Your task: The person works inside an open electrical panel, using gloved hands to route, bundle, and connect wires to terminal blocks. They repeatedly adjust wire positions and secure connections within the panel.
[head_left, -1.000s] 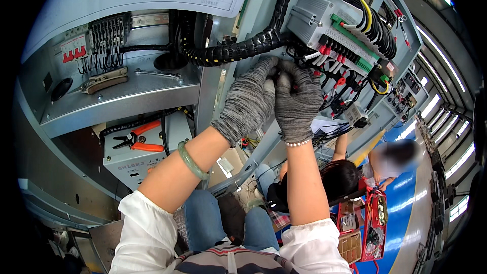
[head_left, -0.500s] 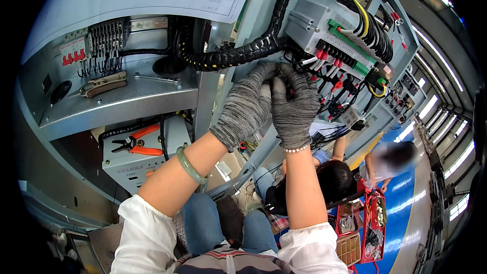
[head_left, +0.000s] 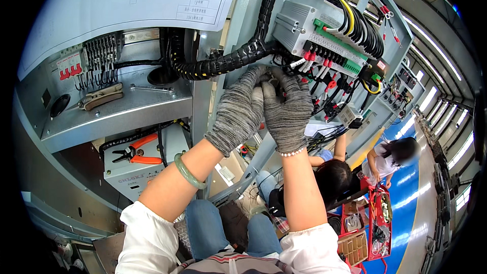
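Note:
Both of my hands wear grey knit gloves and meet at the wiring below a silver controller box. My left hand and my right hand have curled fingers with the tips close together. What they grip is hidden by the gloves. Just above them runs a thick black wrapped wire bundle. Beside my right hand, white wires with red ends run from the green terminal strip on the controller.
Orange-handled wire strippers lie on a white box at the left. Folded pliers and a wrench rest on the metal shelf. A paper drawing hangs above. Two people are right, near a red parts cart.
The view has shifted slightly, so the cabinet and controller appear a little farther left. My hands stay together at the same wiring, fingers still curled. The person at far right has turned.

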Tool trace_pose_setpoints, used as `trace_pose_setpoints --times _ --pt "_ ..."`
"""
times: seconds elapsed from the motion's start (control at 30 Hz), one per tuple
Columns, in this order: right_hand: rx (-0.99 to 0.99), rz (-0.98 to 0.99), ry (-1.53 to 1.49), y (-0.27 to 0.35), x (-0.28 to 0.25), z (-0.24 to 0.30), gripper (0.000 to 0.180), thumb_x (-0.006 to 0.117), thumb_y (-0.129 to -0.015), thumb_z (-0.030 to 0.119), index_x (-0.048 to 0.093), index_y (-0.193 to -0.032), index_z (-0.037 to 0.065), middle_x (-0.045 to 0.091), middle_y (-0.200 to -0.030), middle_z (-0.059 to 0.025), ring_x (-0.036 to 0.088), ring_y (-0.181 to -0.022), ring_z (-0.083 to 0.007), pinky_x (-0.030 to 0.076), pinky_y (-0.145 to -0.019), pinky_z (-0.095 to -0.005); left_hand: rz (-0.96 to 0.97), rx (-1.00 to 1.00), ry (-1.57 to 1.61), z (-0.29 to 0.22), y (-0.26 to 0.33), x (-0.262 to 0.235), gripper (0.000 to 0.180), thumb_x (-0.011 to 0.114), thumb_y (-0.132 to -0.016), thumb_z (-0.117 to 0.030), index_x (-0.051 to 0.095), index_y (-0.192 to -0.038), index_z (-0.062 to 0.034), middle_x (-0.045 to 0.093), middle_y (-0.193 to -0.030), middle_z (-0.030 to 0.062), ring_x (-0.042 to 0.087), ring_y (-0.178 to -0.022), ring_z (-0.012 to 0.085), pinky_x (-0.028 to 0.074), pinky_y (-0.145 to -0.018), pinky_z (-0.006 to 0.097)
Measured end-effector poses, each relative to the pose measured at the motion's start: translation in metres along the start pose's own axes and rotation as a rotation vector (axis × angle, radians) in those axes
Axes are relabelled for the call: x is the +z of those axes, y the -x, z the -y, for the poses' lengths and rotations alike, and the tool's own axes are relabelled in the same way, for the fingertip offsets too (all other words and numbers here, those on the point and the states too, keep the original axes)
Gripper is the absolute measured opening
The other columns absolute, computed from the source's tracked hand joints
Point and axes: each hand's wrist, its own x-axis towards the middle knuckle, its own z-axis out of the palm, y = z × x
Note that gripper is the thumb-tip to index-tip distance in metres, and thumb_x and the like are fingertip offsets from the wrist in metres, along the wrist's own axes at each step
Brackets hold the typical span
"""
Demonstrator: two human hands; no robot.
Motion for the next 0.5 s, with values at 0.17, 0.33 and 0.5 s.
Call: trace_pose_setpoints --times 0.17,0.33,0.5 --pt "0.125 -0.019 -0.038 -0.002 0.002 -0.002 0.016 0.068 -0.077 0.017 0.067 -0.087 0.004 0.063 -0.074 -0.0121 0.059 -0.068 -0.0253 0.047 -0.063 -0.0337 0.016 -0.017 0.11 0.003 0.0 0.002 0.032 0.042 -0.091 -0.009 0.048 -0.122 -0.0012 0.06 -0.109 0.019 0.059 -0.103 0.0299 0.046 -0.09 0.037" --pt "0.017 -0.082 -0.078 0.0 0.003 -0.006 0.015 0.068 -0.077 0.015 0.067 -0.087 0.005 0.063 -0.074 -0.0118 0.059 -0.069 -0.0252 0.047 -0.062 -0.0326 0.019 0.074 0.048 0.011 -0.002 0.005 0.034 0.042 -0.092 -0.006 0.045 -0.125 0.0 0.06 -0.109 0.0183 0.061 -0.101 0.0252 0.048 -0.088 0.033" --pt "0.111 -0.016 -0.043 0.002 0.0 -0.004 0.013 0.068 -0.076 0.014 0.068 -0.086 0.005 0.063 -0.073 -0.0112 0.059 -0.069 -0.0247 0.048 -0.062 -0.0321 0.005 -0.01 0.065 0.004 -0.001 0.001 0.031 0.043 -0.09 -0.009 0.05 -0.119 -0.0014 0.059 -0.11 0.0195 0.058 -0.103 0.0338 0.044 -0.092 0.039"
